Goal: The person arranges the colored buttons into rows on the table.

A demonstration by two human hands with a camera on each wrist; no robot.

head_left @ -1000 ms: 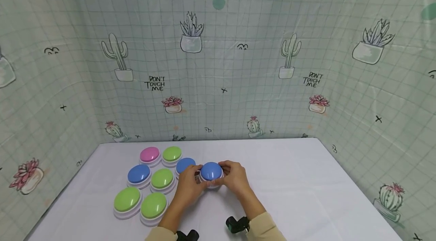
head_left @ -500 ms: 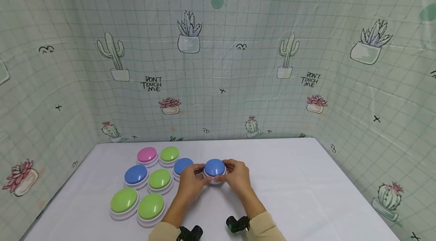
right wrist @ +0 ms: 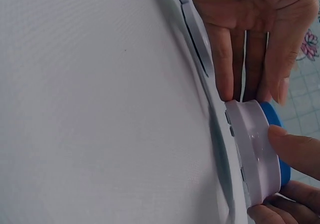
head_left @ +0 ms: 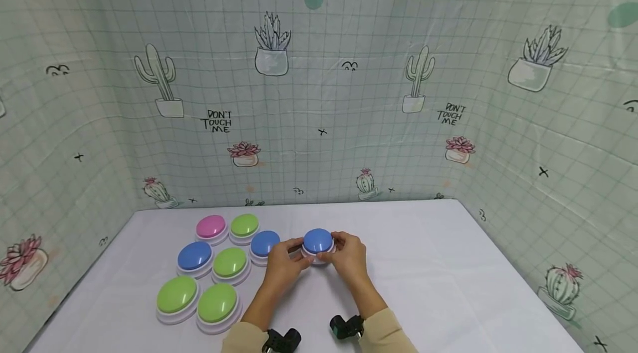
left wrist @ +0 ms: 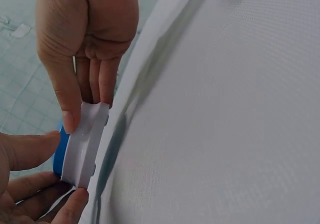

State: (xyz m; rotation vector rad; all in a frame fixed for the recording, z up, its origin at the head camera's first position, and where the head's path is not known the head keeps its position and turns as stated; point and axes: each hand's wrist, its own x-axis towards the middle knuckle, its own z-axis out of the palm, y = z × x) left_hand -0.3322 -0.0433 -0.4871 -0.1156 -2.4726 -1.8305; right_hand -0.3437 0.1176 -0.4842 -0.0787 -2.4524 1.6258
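A push button point(head_left: 317, 240) with a blue dome and white round base is held between both hands, right of the other buttons. From the left side my left hand point(head_left: 284, 265) grips the base, thumb at the front and fingers behind. My right hand point(head_left: 350, 257) grips the right side the same way. In the left wrist view the left thumb point(left wrist: 70, 115) lies along the white base. Small feet show on its underside in the right wrist view, close over the white cloth point(right wrist: 115, 124), with shadow below.
Left of the hands stand a pink button point(head_left: 211, 226), two blue ones point(head_left: 194, 256) and several green ones point(head_left: 230, 262). The nearest blue button point(head_left: 264, 244) is beside the left fingers. Patterned cloth point(head_left: 299, 98) walls the table's back and sides.
Both hands have carried the blue button to the right and slightly away, widening its gap from the other buttons. The head view has shifted a little. The grip looks the same.
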